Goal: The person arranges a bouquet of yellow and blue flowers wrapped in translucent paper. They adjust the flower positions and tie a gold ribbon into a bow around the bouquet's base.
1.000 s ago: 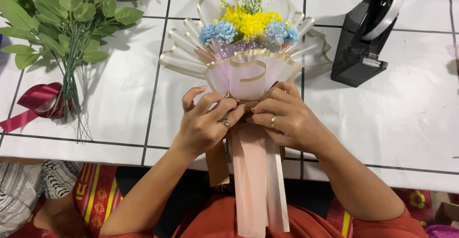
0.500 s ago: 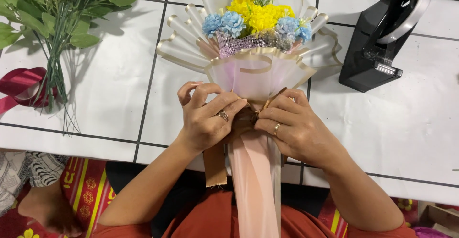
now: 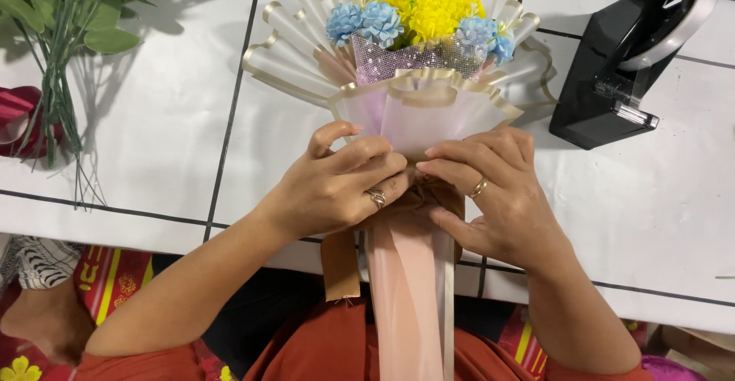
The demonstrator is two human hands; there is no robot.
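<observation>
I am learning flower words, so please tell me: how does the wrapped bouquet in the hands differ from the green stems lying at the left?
The bouquet has yellow and blue blooms inside pale fanned paper; the green stems show only leaves, unwrapped. The bouquet is gripped at its neck by the left hand and right hand; the green stems lie untouched on the white table. Each has a ribbon nearby: a peach ribbon here, a dark red ribbon there.

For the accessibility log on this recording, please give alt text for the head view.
Two bare hands, left hand and right hand, clasp the neck of a wrapped bouquet of yellow and blue flowers over a white tiled table. A pink ribbon hangs down from their grip. Green stems lie at left, a black tape dispenser at right.
</observation>
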